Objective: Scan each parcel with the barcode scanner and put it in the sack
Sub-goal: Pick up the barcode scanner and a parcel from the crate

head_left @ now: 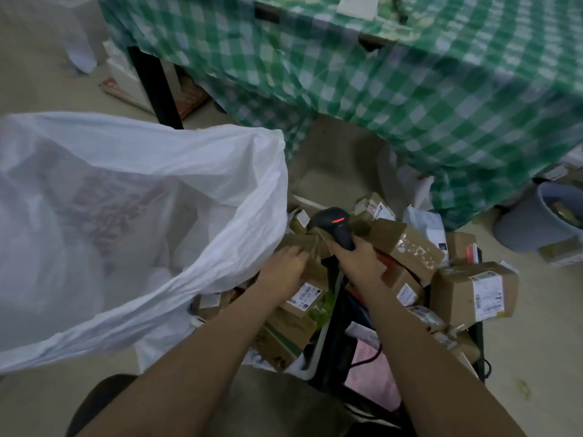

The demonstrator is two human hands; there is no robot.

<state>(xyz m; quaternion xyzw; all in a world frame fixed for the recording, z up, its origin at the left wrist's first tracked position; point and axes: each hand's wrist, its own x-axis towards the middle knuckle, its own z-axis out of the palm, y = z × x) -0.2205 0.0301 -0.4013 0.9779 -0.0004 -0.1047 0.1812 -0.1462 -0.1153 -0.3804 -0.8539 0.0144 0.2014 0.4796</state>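
While right fingers [362, 247] curl round the scanner [336, 227], left fingers [295, 252] — bent — grip a brown parcel [310, 244].

Floor [536, 326]: pale and smooth.
Parcel heap [410, 279]: brown cardboard boxes with white labels, piled on the floor.
White sack [142, 200]: just left of the heap, mouth open.
Grey bucket [520, 222]: right of the heap.
Worktop [410, 89]: behind the heap, under green checked cloth.
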